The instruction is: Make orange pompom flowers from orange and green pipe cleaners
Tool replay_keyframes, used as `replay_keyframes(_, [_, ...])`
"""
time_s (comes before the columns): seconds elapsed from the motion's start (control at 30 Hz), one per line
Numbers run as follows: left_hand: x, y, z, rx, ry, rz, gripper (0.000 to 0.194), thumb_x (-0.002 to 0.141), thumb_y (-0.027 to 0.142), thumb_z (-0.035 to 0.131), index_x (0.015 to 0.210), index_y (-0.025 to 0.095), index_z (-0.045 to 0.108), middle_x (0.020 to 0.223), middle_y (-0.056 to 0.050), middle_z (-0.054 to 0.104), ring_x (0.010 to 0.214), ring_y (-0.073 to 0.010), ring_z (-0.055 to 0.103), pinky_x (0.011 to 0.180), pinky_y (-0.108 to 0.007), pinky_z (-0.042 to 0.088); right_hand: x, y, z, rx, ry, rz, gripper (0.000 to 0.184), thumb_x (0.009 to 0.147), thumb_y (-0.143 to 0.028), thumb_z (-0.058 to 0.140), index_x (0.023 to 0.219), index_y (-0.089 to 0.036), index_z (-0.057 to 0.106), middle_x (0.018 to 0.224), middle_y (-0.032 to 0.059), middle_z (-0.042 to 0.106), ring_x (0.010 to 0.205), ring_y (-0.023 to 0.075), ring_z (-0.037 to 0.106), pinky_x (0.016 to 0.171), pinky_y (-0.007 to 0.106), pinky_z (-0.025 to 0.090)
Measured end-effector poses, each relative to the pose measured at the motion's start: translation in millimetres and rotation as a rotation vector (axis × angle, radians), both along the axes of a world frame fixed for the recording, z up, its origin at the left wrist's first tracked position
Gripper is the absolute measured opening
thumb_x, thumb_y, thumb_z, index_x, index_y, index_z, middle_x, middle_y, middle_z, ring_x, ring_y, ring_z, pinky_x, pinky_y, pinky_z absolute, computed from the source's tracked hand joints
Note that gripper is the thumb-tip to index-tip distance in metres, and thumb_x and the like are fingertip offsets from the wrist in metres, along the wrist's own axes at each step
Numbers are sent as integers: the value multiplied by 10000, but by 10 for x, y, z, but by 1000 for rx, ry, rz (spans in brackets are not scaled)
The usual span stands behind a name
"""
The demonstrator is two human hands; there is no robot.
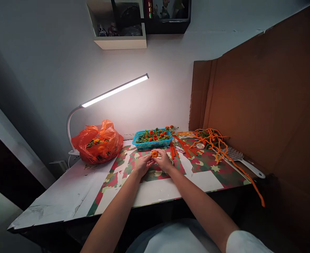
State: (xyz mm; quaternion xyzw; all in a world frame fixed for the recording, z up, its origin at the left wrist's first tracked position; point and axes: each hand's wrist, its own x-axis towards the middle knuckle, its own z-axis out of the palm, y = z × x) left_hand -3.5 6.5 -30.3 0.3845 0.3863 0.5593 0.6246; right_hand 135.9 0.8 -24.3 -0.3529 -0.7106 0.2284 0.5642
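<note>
A small round orange flower with a ring-like centre is held up between my two hands, just in front of the blue basket. My right hand pinches it from the right with bent fingers. From the left, my left hand meets it low down, thumb and fingers closed around its underside. Any stem beneath the flower is hidden by the fingers. Directly behind, the blue basket holds orange flowers with green stems. Orange chenille strips lie right of it.
A red plastic bag with more flowers stands at left, beside a lit desk lamp. At right lie tangled orange strands and a brush with a white handle. A cardboard sheet borders the table's right side. Shelves hang above.
</note>
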Motion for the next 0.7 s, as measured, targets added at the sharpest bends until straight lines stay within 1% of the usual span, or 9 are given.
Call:
replay_keyframes(0.17, [30,-51,52,41,43,16,354,619,331,785,871,166,599,767,-33,668,600,-106,629,604,-222,528,-20,36,-47,56,-63,-33,226,765,-192,603,986,-197,645,995,72,656,997,220,557,872,371,454])
replay_keyframes(0.3, [47,-82,86,92,135,46,457,576,409,790,881,188,530,714,-2,641,583,-112,622,604,-245,520,-24,50,-74,95,-144,-48,214,802,-172,550,998,-194,632,988,79,644,983,226,544,847,375,459])
replay_keyframes(0.37, [52,-87,97,118,180,51,472,571,445,776,883,191,530,702,0,637,587,-122,622,608,-259,520,-26,56,-87,113,-171,-62,223,802,-159,545,1006,-197,626,992,80,635,985,229,536,845,376,456])
replay_keyframes(0.47, [61,-94,113,128,194,62,479,553,472,769,866,184,548,698,-1,636,583,-127,619,605,-270,523,-31,66,-103,133,-204,-81,224,802,-150,541,1008,-193,619,988,83,625,977,232,527,842,377,454])
replay_keyframes(0.6, [74,-112,136,125,174,83,488,521,484,782,831,165,581,699,-1,638,569,-116,609,580,-259,526,-36,71,-107,143,-239,-89,211,811,-136,517,990,-181,619,972,94,624,963,241,526,836,385,455])
replay_keyframes(0.7, [78,-115,139,157,207,109,475,532,478,785,837,162,604,718,-20,660,593,-126,626,573,-251,531,-40,56,-93,148,-235,-81,228,813,-153,530,1023,-195,611,1009,93,625,987,245,529,858,396,450])
